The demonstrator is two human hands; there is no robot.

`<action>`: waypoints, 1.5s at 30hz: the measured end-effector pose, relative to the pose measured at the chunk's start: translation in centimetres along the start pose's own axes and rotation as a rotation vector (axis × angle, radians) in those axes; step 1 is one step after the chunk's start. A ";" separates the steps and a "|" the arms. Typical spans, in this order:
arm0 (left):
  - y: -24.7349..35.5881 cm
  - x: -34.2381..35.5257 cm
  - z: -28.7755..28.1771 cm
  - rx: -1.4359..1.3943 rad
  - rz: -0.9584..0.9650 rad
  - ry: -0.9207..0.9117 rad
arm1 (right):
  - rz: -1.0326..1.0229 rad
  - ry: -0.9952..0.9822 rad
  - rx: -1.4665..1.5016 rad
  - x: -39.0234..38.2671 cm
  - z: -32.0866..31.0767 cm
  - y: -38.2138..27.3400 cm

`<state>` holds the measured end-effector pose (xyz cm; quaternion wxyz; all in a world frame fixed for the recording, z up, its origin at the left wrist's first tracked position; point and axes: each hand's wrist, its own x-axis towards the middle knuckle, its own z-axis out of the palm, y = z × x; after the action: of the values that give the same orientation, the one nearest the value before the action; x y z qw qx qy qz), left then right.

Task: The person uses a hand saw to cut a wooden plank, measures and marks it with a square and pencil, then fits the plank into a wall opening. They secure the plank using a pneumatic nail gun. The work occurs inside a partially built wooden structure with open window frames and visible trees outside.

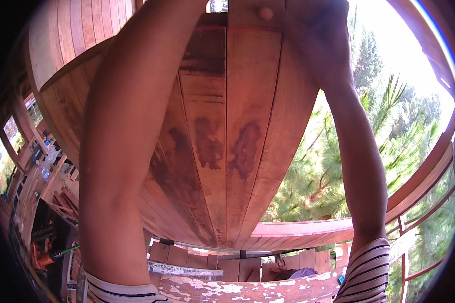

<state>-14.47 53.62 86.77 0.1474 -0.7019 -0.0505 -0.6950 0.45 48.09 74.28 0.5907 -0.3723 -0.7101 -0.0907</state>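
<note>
Before me hangs a large, curved panel of reddish-brown wooden planks (247,101), narrowing downward, with dark stains across its middle. A short wooden board (247,14) lies against its upper end, above a thin red line. My right hand (321,43) is raised to the top of the picture and closed on this board, its thumb lying across the face; its other fingers are hard to make out in shadow. My left forearm (129,131) reaches up in front of the planks, and the left hand is cut off by the upper edge.
Another planked surface (88,22) curves at the upper left. Below runs a beam with peeling white paint (237,289). An orange and black tool (46,256) sits at the lower left, near scrap wood (65,202). Pine branches (328,171) fill the right side.
</note>
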 end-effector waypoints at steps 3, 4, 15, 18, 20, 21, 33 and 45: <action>-0.6 0.1 0.1 -0.037 0.075 0.069 | -0.015 0.059 0.002 0.5 0.7 0.2; -0.6 0.3 0.0 -0.062 0.023 0.039 | -0.030 0.090 -0.006 0.7 1.0 0.4; -1.9 -2.8 0.3 -0.021 -0.354 -0.133 | 0.133 -0.164 -0.171 -4.7 -3.8 0.8; -0.6 -2.5 -1.0 -0.121 -0.441 -0.193 | 0.111 -0.135 -0.206 -5.0 -3.9 0.4; 0.4 -1.7 -1.7 -0.112 -0.515 -0.204 | 0.091 -0.056 -0.166 -3.7 -3.7 -1.1; 0.8 -1.1 -2.3 -0.032 -0.607 -0.226 | 0.095 -0.026 -0.095 -2.8 -3.4 -1.7; 1.4 6.6 0.4 0.716 0.048 0.228 | -0.015 0.231 -0.425 -0.3 0.4 -3.5; 2.9 2.2 2.3 0.606 -0.168 -0.253 | 0.011 0.175 -0.418 0.3 0.3 -2.2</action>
<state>-11.41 51.16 88.62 0.2840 -0.7004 -0.3303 -0.5654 -1.17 46.82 75.19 0.5606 -0.4810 -0.6199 -0.2647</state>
